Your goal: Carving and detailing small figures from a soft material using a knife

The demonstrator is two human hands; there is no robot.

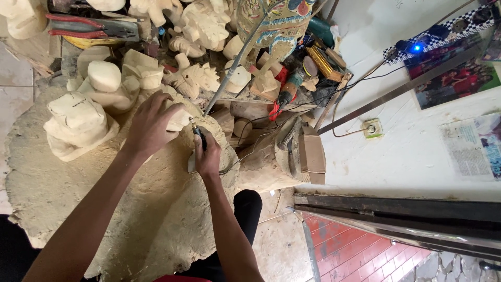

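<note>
Workshop floor, dust-caked round work pad [104, 209]; white wall at right. Left hand [151, 125] closed over pale wood carving [180, 117], pinning it at pad's far edge. Right hand [207, 156] just beside it, gripping black rotary carving tool [198, 133], long axis pointing up-left into carving. Unfinished carved blanks [78, 122] crowd behind.

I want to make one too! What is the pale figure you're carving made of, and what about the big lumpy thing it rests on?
The pale figure under the left hand looks like raw, unpainted wood: cream, matte, with cut facets. The big work surface looks like dust-coated cloth or padding; I can't tell which. The right hand holds a dark rotary tool.
</note>
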